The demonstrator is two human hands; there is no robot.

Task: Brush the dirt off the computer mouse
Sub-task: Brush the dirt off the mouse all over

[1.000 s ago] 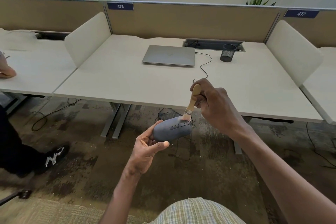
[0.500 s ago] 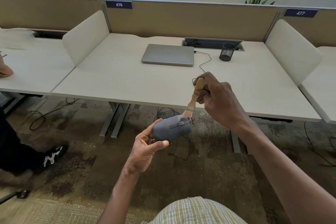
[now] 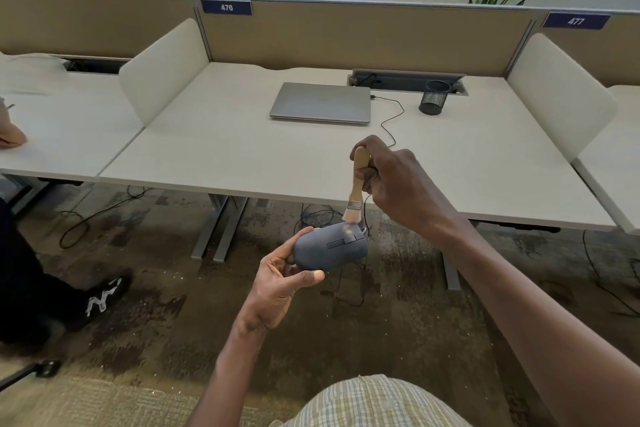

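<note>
Holding the mouse (image 3: 330, 250) in mid-air in front of the surface (image 3: 242, 156), your left hand (image 3: 280, 282) grips its rear so your right hand (image 3: 394, 180), clenched around the brush (image 3: 356, 184), can sweep bristles across its front.

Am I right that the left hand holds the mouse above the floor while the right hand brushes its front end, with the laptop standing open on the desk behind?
Not quite: the laptop is closed, lying flat on the desk, as the head view shows. The rest holds: the left hand holds the mouse above the floor, and the right hand works the brush on its front end.
</note>
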